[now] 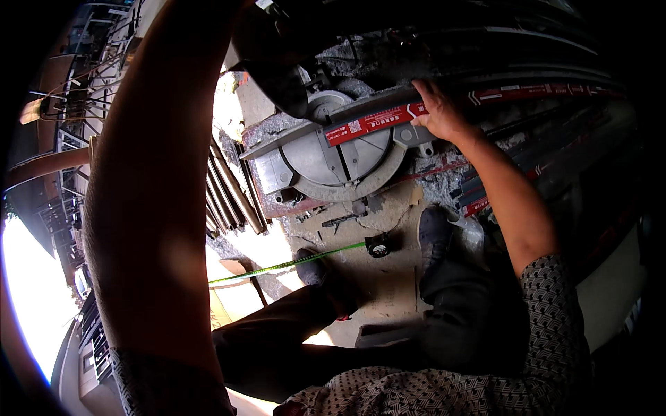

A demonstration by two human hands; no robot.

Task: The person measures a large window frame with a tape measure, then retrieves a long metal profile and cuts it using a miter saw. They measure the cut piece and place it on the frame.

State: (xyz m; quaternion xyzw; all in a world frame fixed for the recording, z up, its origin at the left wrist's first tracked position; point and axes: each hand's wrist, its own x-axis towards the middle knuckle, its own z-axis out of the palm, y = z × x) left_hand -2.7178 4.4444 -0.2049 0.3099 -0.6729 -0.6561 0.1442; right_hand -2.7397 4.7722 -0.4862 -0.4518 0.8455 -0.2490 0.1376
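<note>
A grey mitre saw (333,156) sits on the ground with its round turntable facing up. A long dark metal profile with a red label (378,119) lies across the saw's fence. My right hand (438,111) presses down on this profile just right of the turntable. My left arm rises through the left of the view toward the saw's dark motor head (274,52). My left hand is hidden at the top edge. My two shoes (433,232) stand in front of the saw.
A tape measure (378,245) lies on the concrete with its green blade (291,263) pulled out to the left. Several long metal bars (232,194) lie left of the saw. More dark profiles with red labels (541,90) are stacked at the right.
</note>
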